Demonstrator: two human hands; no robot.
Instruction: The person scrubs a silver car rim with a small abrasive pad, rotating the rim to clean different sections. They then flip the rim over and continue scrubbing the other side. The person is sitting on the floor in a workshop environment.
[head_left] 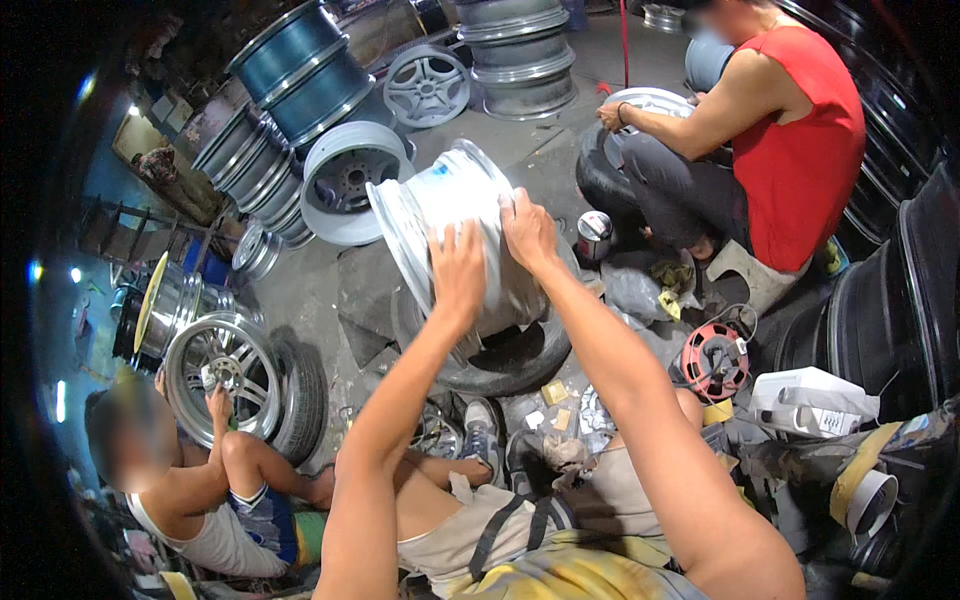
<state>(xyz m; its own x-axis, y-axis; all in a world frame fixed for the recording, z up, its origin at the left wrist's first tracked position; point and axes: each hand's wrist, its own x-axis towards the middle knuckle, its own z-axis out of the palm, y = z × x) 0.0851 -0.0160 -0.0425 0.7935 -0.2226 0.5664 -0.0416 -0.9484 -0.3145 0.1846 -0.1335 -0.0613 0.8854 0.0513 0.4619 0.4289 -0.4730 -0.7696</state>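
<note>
In front of me a pale silver wheel rim (455,190) stands tilted on its edge over a black tire (520,365) lying on the floor. A small blue mark shows on its barrel. My left hand (458,270) lies on the barrel's near side, fingers stretched out and a little apart. Farther to the right, my right hand (528,230) has its fingers curled over the rim's right edge, gripping it. Whether anything thin lies under either palm is hidden.
A person in red (800,130) handles another rim (650,100) at right. A seated person (200,510) holds a spoked rim (225,375) at left. Stacked rims (300,70) stand behind. Nearby are a can (594,235), a red cable reel (715,358) and paper scraps (560,405).
</note>
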